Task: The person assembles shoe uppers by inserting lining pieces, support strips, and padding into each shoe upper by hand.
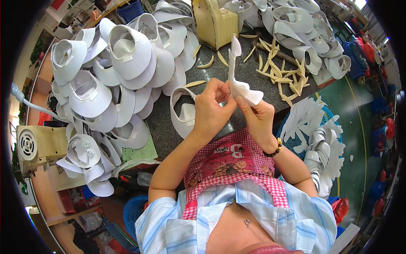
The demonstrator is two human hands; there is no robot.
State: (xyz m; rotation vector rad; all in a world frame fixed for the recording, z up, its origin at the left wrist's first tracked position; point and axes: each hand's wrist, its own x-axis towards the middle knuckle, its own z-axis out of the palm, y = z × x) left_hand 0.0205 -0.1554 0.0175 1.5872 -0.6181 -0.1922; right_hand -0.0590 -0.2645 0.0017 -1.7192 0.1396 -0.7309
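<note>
Both my hands are raised over the dark tabletop, close together. They hold a white visor piece [248, 94] seen nearly edge-on, with a narrow strip standing up from it. My left hand [215, 105] is closed, thumb and fingers pinched at the strip's lower left edge. With thumb and fingers, my right hand [259, 118] grips the lower right of the same piece; a dark beaded bracelet circles that wrist. Beside my left hand a single white sun visor [181, 123] lies on the table. Cream crescent-shaped strips [279, 75] lie in a loose heap beyond my right hand.
Stacked white visors [131, 55] crowd the left; more visors [292, 21] lie at far right. A cream machine [215, 25] stands at the back, another beige machine [40, 146] at left. On the right, a blue basket [331, 112] holds white pieces beside the green floor [355, 139].
</note>
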